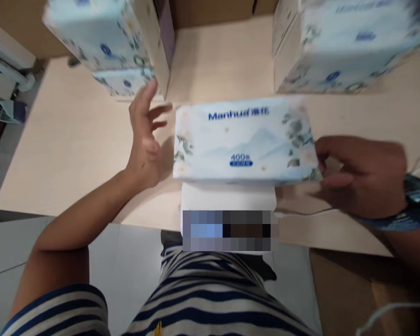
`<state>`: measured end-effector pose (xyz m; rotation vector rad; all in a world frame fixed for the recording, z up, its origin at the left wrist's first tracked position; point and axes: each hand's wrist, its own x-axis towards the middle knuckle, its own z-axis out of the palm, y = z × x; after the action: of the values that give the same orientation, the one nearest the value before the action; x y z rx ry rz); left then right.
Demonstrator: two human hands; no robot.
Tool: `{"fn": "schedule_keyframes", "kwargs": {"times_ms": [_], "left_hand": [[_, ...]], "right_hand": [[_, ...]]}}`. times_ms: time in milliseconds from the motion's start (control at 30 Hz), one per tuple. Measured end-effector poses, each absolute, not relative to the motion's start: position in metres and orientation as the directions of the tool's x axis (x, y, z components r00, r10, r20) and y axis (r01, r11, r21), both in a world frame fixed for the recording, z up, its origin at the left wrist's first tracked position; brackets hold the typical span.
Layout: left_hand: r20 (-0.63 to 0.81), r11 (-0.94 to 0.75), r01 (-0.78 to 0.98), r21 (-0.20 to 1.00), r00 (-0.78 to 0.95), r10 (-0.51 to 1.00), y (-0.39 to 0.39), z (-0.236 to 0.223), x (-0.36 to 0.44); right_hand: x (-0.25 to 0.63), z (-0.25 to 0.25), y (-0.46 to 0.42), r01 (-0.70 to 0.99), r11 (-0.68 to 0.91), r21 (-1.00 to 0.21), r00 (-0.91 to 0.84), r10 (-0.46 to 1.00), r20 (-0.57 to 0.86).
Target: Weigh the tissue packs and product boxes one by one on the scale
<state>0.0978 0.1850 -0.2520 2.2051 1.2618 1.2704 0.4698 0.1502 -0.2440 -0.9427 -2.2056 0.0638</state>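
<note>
A pale blue pack of tissues (247, 140) with "Manhua" lettering, flowers and a mountain print lies crosswise in front of me. At its right end, my right hand (366, 172) grips the pack between thumb and fingers; some fingertips are hidden. My left hand (147, 140) is raised just off the pack's left end, its fingers spread and holding nothing. Beneath the pack's near edge, a white object (227, 197) with a rounded corner shows, partly covered; its lower part is pixelated.
Stacked tissue packs stand at the back left (101, 42) and back right (350, 51) of the light wooden table (73, 163). A white cable (308, 213) runs under my right hand. A cardboard box (353, 280) is below the table's front edge on the right.
</note>
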Motion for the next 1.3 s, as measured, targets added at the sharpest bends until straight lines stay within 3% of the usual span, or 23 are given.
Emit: {"fn": "schedule_keyframes", "kwargs": {"times_ms": [133,300,400,567,667,733,800,900,967,1033,1100,1300], "left_hand": [[0.587,-0.719,0.612,0.329,0.464,0.664,0.178,-0.21,0.081],[0.496,-0.834,0.55,0.044,0.713,0.496,0.164,-0.199,0.094],[0.548,-0.837,0.548,-0.006,0.701,0.456,0.153,-0.21,0.108],[0.723,-0.775,0.624,-0.096,0.579,0.376,0.148,-0.201,0.098],[0.797,-0.672,0.735,-0.086,0.455,0.397,0.152,-0.178,0.073],[0.802,-0.526,0.85,-0.022,0.329,0.499,0.154,-0.162,0.056],[0.706,-0.309,0.948,0.077,0.167,0.688,0.156,-0.146,0.04],[0.344,0.03,0.987,0.159,-0.084,0.935,0.159,-0.131,0.017],[0.063,0.19,0.972,0.141,-0.2,0.978,0.165,-0.129,0.003],[-0.12,0.272,0.956,0.111,-0.259,0.958,0.171,-0.133,-0.007],[-0.198,0.295,0.95,0.099,-0.272,0.942,0.177,-0.14,-0.011],[-0.209,0.288,0.951,0.114,-0.261,0.943,0.181,-0.149,-0.004]], "right_hand": [[0.465,-0.25,0.154,0.552,0.788,-0.272,-0.521,0.581,0.626],[0.466,-0.27,0.154,0.601,0.698,-0.391,-0.475,0.704,0.527],[0.456,-0.264,0.147,0.694,0.643,-0.323,-0.478,0.748,0.461],[0.414,-0.232,0.152,0.78,0.613,-0.127,-0.476,0.712,0.516],[0.379,-0.203,0.177,0.744,0.66,-0.11,-0.539,0.688,0.486],[0.35,-0.182,0.196,0.778,0.621,-0.097,-0.534,0.734,0.42],[0.318,-0.166,0.211,0.835,0.545,-0.072,-0.495,0.803,0.331],[0.267,-0.164,0.225,0.868,0.492,-0.072,-0.476,0.864,0.164],[0.24,-0.176,0.23,0.852,0.518,-0.076,-0.515,0.855,0.056],[0.222,-0.189,0.234,0.833,0.549,-0.062,-0.551,0.834,-0.02],[0.214,-0.197,0.238,0.827,0.561,-0.043,-0.562,0.824,-0.069],[0.218,-0.186,0.236,0.822,0.569,-0.009,-0.565,0.815,-0.127]]}}
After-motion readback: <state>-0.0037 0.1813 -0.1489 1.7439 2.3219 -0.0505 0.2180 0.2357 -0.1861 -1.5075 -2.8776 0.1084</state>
